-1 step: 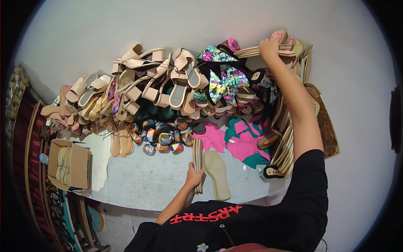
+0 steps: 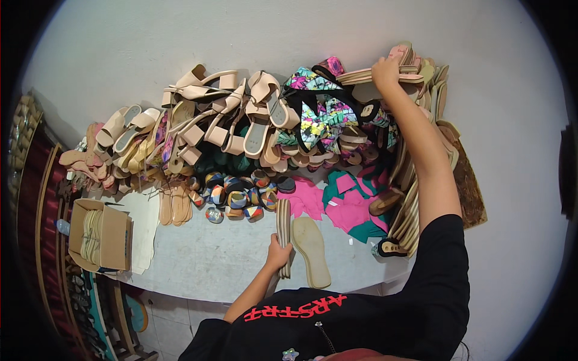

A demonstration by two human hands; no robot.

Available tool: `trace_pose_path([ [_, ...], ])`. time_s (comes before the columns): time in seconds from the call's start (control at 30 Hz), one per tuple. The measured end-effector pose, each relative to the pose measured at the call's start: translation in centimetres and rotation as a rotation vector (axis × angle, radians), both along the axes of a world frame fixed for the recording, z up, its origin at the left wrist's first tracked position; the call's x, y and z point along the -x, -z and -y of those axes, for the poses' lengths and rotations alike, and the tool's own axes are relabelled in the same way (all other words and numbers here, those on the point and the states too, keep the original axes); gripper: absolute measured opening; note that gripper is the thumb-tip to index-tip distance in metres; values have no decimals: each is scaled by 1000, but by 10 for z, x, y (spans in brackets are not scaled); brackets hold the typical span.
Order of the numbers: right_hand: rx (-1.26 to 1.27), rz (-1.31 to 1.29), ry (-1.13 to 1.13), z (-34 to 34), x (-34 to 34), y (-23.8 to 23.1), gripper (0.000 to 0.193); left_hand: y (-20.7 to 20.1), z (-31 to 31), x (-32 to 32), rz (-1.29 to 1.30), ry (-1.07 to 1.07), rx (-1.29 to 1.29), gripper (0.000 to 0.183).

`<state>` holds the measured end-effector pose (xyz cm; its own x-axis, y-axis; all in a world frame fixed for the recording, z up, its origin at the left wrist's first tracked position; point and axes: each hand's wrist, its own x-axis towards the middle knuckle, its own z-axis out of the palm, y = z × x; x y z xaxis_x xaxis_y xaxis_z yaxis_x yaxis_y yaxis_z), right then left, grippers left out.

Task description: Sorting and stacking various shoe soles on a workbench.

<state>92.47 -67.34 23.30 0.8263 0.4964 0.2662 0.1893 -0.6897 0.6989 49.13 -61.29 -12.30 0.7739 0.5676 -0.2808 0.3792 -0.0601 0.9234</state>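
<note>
Near the table's front edge, my left hand [image 2: 277,253] is closed around a small stack of shoe soles [image 2: 283,219] standing on edge. Just right of it a pale sole [image 2: 309,243] lies flat, with another edge showing beneath. My right arm stretches far to the back right. There my right hand [image 2: 386,70] grips some thin, light soles [image 2: 355,77] on top of the pile; its fingertips are partly hidden. Pink-topped soles [image 2: 402,54] rise just behind this hand.
Beige heeled sandals [image 2: 265,99] and floral sandals [image 2: 325,120] are heaped along the wall. In front lie patterned heels [image 2: 236,198] and pink and green scraps [image 2: 349,207]. A cardboard box [image 2: 114,237] of soles stands left. More soles [image 2: 408,219] line the right side.
</note>
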Motion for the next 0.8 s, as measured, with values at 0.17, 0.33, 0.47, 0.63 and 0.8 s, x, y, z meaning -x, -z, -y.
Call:
trace_pose_path([
  [0.17,-62,185,51,-12,1,30,31,-6,0,4,-22,-5,66,42],
  [0.33,77,57,114,-24,17,21,31,3,-1,7,5,-34,34,42],
  [0.47,18,252,83,-14,8,22,35,3,-2,2,42,-42,6,40],
  [0.63,-37,381,-15,-17,34,-6,38,15,-4,3,14,-60,117,39],
  [0.8,-255,515,-276,1,101,-40,37,21,-5,1,30,-33,102,38],
])
